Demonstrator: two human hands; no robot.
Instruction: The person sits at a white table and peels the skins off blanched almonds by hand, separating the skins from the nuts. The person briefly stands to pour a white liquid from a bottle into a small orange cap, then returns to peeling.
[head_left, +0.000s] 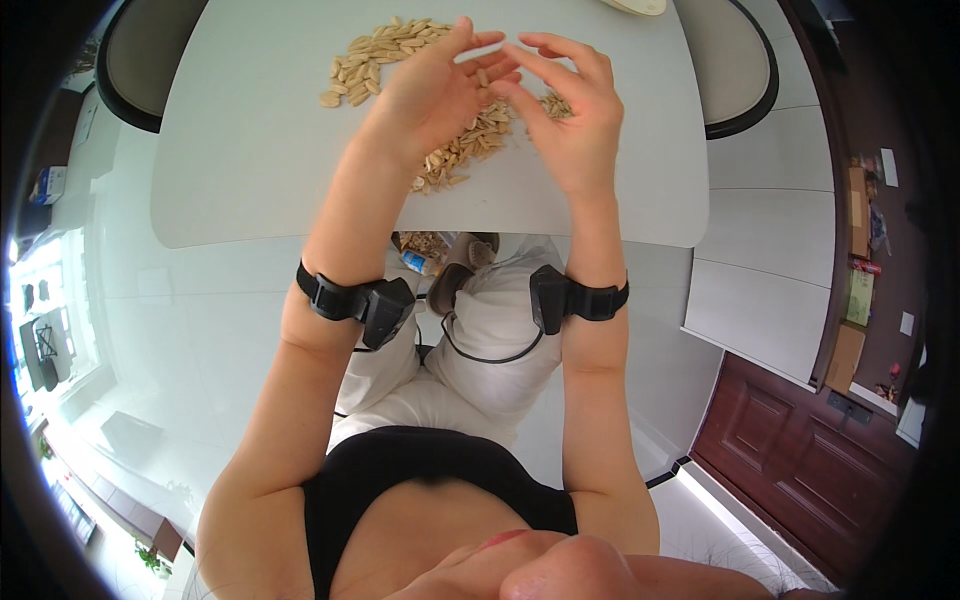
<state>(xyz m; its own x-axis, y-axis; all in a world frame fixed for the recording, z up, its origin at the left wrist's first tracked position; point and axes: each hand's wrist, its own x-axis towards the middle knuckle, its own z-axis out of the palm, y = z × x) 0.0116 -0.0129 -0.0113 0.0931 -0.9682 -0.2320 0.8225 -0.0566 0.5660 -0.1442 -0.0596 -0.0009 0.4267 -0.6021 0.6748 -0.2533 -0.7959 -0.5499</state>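
Both hands meet above a pale table (247, 165). My left hand (439, 94) is turned palm inward, and a pale seed in its shell (482, 77) rests against its bent fingers. Facing it, my right hand (574, 105) has its thumb and forefinger apart, the thumb tip close to that seed. Beyond the left wrist lies a pile of whole seeds, which look like pumpkin seeds (360, 66). Under the hands is a heap of split shells (461, 154), partly hidden by the left hand. A small pile of greenish kernels (556, 105) shows behind the right hand.
Chairs (154, 56) (727, 64) flank the table, and a pale dish (637, 6) sits at its far edge. Below the near edge, a clear plastic bag (529, 251) lies by my legs. Each forearm wears a black strapped device (386, 311) (551, 300); a cable runs from the right one.
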